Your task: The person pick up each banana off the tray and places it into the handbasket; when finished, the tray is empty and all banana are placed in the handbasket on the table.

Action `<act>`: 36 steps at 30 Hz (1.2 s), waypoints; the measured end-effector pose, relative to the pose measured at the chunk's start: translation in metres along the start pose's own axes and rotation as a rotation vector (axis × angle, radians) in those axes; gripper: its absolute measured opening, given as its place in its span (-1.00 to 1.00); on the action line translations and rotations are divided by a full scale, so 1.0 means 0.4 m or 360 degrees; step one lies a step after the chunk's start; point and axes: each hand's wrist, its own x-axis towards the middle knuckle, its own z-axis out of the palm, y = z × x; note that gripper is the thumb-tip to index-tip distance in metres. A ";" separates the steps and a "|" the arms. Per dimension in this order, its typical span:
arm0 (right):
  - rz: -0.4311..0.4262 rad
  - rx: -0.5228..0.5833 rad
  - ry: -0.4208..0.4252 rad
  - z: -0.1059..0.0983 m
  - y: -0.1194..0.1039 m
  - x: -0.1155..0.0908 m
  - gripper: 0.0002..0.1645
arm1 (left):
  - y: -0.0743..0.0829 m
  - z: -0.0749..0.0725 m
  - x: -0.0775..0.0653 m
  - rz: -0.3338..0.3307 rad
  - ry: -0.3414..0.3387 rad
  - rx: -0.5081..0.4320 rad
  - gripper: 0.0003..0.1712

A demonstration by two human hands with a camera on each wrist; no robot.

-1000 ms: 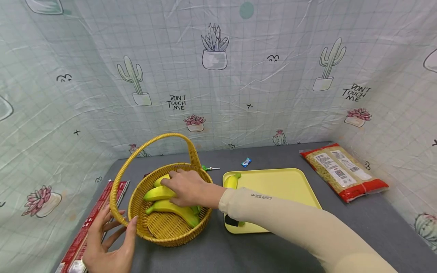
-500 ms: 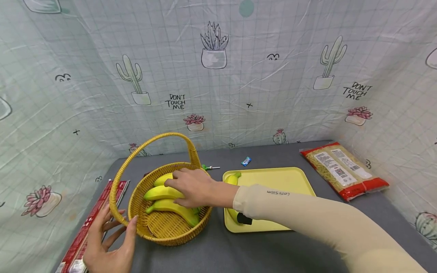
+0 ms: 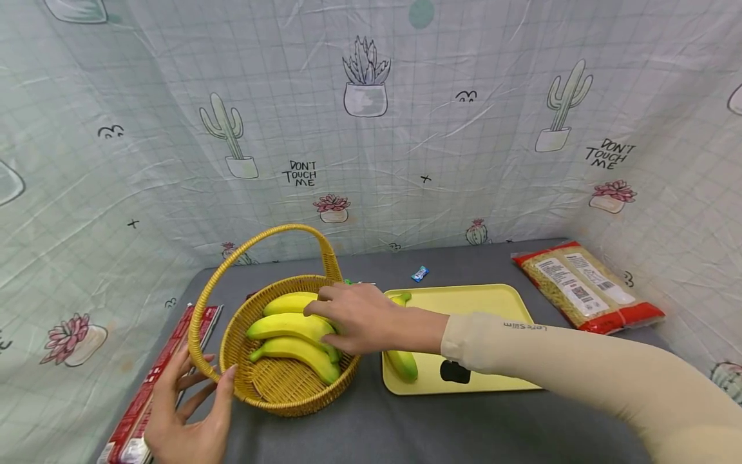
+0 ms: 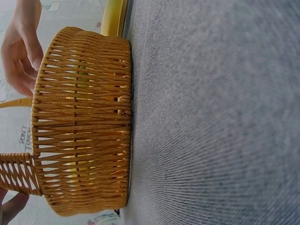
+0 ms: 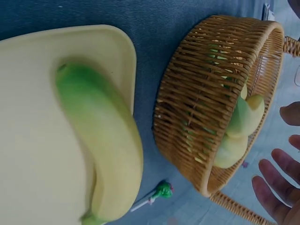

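The yellow wicker basket [image 3: 278, 407] stands on the grey table, its tall handle upright. My left hand [image 3: 188, 412] grips it where handle meets rim, thumb in front and fingers behind. Inside lie three bananas [image 3: 295, 356], side by side. Over the basket's right part is my right hand [image 3: 365, 319], fingers loosely bent and holding nothing; in the right wrist view the fingers [image 5: 274, 180] are apart from the bananas. Another banana [image 5: 105, 140] lies along the left side of the yellow tray [image 3: 464, 299], partly hidden by my right forearm in the head view.
A bag of pasta [image 3: 585, 290] with red ends lies at the right. Behind the tray is a small blue wrapped candy [image 3: 420, 274]. A green lollipop [image 5: 164, 190] lies between basket and tray. Long red packages [image 3: 165, 380] are left of the basket. Printed curtains surround the table.
My right hand has drawn back to the right over the bananas, uncovering more of them. The right sleeve has shifted right too. My left hand keeps its grip on the basket.
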 end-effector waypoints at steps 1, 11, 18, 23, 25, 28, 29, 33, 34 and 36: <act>-0.0010 0.0023 0.0023 -0.004 0.004 -0.006 -0.48 | 0.000 0.000 0.000 0.0001 0.0003 -0.0001 0.01; -0.0092 0.0137 0.0191 -0.039 0.052 -0.070 -0.49 | 0.000 -0.002 0.005 0.0013 -0.0005 0.0000 0.01; -0.0114 0.0188 0.0236 -0.057 0.088 -0.111 -0.43 | -0.001 0.000 0.006 0.0023 -0.0002 -0.0007 0.02; -0.0156 0.0211 0.0247 -0.063 0.112 -0.137 -0.41 | 0.000 0.001 0.004 0.0031 0.0011 -0.0011 0.04; -0.0175 0.0228 0.0255 -0.063 0.122 -0.148 -0.41 | 0.001 0.001 0.004 0.0031 0.0012 -0.0011 0.04; -0.0196 0.0241 0.0270 -0.061 0.135 -0.161 -0.39 | 0.000 0.002 0.003 0.0040 0.0010 -0.0014 0.03; -0.0202 0.0244 0.0273 -0.061 0.139 -0.165 -0.39 | -0.001 0.002 0.003 0.0049 0.0007 -0.0016 0.03; -0.0197 0.0260 0.0279 -0.060 0.150 -0.181 -0.37 | 0.000 0.002 0.002 0.0062 0.0025 -0.0033 0.02; -0.0193 0.0264 0.0276 -0.059 0.152 -0.185 -0.37 | 0.000 0.002 0.002 0.0063 0.0027 -0.0033 0.02; -0.0179 0.0270 0.0266 -0.057 0.158 -0.193 -0.37 | 0.002 0.003 0.002 0.0062 0.0026 -0.0032 0.02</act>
